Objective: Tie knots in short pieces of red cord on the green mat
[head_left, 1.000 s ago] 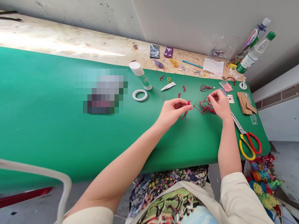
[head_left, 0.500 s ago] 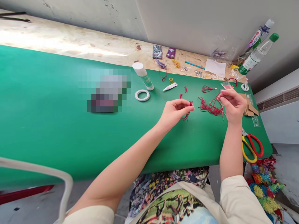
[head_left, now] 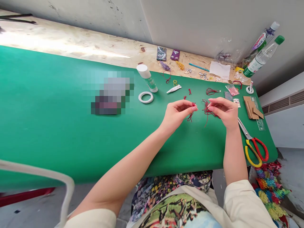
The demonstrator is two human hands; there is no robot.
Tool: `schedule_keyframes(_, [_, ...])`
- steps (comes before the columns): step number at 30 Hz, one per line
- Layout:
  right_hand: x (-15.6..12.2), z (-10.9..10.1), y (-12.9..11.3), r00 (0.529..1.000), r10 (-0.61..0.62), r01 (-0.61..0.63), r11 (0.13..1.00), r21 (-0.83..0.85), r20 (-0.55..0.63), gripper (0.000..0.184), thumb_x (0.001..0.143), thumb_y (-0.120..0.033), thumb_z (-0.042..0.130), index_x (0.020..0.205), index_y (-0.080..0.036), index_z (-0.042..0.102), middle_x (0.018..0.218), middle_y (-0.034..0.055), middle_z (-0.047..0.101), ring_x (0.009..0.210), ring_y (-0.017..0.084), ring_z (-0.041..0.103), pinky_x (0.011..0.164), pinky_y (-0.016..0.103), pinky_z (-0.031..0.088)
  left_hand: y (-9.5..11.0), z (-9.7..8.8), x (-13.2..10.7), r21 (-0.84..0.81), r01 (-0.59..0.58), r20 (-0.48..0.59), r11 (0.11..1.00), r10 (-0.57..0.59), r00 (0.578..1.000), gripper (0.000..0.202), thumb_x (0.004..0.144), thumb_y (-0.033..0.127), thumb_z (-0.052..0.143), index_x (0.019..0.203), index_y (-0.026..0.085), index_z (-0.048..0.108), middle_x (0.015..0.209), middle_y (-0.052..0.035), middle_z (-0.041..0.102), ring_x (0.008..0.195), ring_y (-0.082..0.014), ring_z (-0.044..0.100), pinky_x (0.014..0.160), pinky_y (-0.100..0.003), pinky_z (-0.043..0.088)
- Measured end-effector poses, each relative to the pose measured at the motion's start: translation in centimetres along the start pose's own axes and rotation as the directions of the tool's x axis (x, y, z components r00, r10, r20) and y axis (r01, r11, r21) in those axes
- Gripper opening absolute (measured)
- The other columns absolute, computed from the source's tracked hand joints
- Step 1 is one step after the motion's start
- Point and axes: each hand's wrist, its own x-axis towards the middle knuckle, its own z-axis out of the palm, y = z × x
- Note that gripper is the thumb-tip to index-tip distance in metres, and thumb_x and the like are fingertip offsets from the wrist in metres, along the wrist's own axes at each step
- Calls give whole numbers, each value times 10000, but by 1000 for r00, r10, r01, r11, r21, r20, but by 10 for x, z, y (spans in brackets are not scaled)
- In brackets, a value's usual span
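Our left grip (head_left: pixel 196 107) pinches red cords (head_left: pixel 190 117) above the tabletop (head_left: pixel 99 145); whether our right grip (head_left: pixel 209 104) has closed on the red tangle (head_left: pixel 205 109), we can't tell. Likely we're gathering strands; next needs a fine pinch.

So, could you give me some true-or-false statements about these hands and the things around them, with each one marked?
1. The left hand has red cords in its grip. True.
2. The right hand has the scissors in its grip. False: it is at the tangled red cord; the scissors lie beside that forearm.
3. The scissors' handles match in colour. False: one is red, one yellow.
4. A white ring lies near the white-capped tube. True.
5. The yellow tassel lies on the wood. True.
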Motion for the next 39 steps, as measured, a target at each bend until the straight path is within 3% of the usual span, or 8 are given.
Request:
schedule_keyframes(4, [-2, 15, 3, 996, 93, -93, 996, -2, 7, 353, 699, -329, 845, 1036, -276, 753, 792, -8, 750, 707, 144, 693, 619, 273, 554, -2, -2, 1, 39, -58, 18, 998, 57, 998, 198, 584, 328, 869, 663, 188, 753, 724, -20, 708, 674, -131, 585, 636, -265, 448])
schedule_keyframes(13, [-3, 30, 6, 975, 201, -194, 977, 84, -97, 350, 677, -362, 844, 982, -226, 741, 813, 16, 781, 766, 182, 741, 606, 273, 548, -3, -4, 2, 25, -66, 61, 997, 65, 996, 201, 580, 360, 879, 641, 202, 771, 686, -11, 649, 660, -119, 534, 647, -280, 416])
schedule_keyframes(21, [-4, 35, 5, 952, 289, -276, 953, 128, -98, 383, 634, -419, 863, 935, -215, 743, 844, 32, 788, 836, 221, 757, 782, 360, 613, -4, -5, 2, 89, -43, 75, 995, 37, 996, 193, 591, 361, 869, 648, 201, 778, 654, -4, 594, 622, -114, 496, 599, -283, 376])
schedule_keyframes(31, [-4, 36, 5, 957, 281, -268, 953, 140, -77, 313, 671, -371, 843, 925, -213, 752, 842, 36, 789, 811, 206, 750, 722, 330, 603, -5, -5, 1, 116, -33, 105, 993, 21, 994, 215, 597, 362, 866, 646, 187, 753, 680, -8, 611, 614, -117, 507, 593, -290, 385])
schedule_keyframes(39, [-2, 34, 6, 967, 256, -256, 962, 96, 8, 216, 687, -404, 817, 806, -228, 782, 1028, 53, 774, 773, 163, 690, 645, 298, 564, -3, -3, 1, 98, -34, 113, 995, 23, 993, 256, 593, 390, 871, 619, 182, 722, 668, -5, 588, 607, -115, 487, 576, -286, 377])
